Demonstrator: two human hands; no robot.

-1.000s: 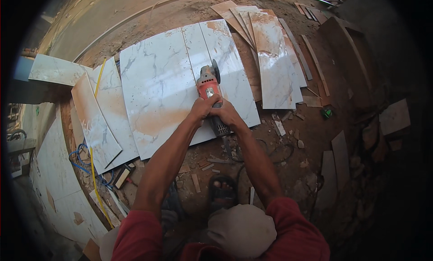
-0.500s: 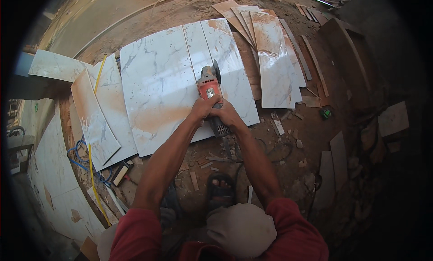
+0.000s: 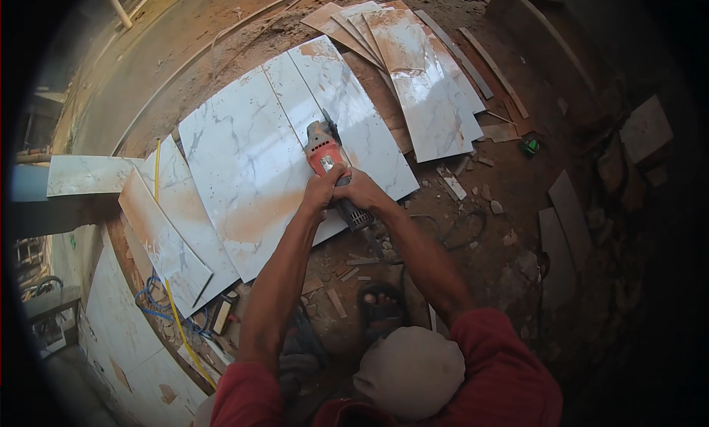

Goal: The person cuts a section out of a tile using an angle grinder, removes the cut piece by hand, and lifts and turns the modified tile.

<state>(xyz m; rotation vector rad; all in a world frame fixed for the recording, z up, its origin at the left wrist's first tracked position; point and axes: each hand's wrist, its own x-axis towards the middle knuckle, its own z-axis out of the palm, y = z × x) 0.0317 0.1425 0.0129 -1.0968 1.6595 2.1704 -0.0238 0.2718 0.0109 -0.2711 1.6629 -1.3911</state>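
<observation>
Fingers [image 3: 337, 173] of L hand [image 3: 320, 190] & R hand [image 3: 365, 191] wrapped snugly round red grinder [image 3: 323, 158], arms [image 3: 284, 283] stretched fwd.

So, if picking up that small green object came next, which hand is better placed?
Probably the right hand: it is nearer the small green object; the left hand is farther across. Both hold the angle grinder, so either would have to let go first.

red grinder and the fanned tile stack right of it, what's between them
The right part of the white veined slab, then a narrow brown strip along the tile stack, as the head view shows.
</observation>
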